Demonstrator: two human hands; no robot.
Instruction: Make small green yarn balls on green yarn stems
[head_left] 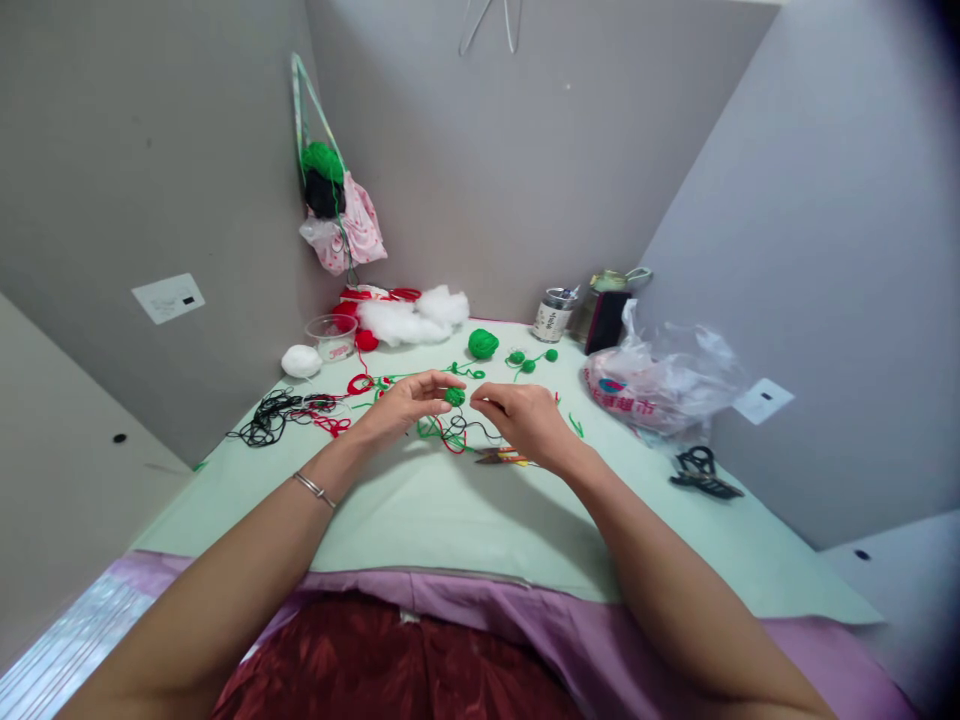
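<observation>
Between the thumb and fingers of my left hand point(409, 405) is a small green crocheted ball point(454, 397). Just to its right, my right hand point(529, 418) is closed in a pinch, but whatever its fingertips hold is too small to make out. Loose black, red and green yarn ends point(450, 432) lie on the table below both hands. A small cutting tool with orange on it, perhaps thread snips point(501, 457), lies under my right hand. Beyond the hands sit a ball of green yarn point(483, 344) and several small green balls point(529, 366) joined by strands.
White stuffing point(405, 318), a clear plastic tub point(331, 340) and white yarn point(301, 361) stand back left. Black yarn point(271, 418) lies tangled at left. A tin point(555, 315), a phone point(606, 322), a plastic bag point(660, 380) and a black hair claw point(703, 474) are at right.
</observation>
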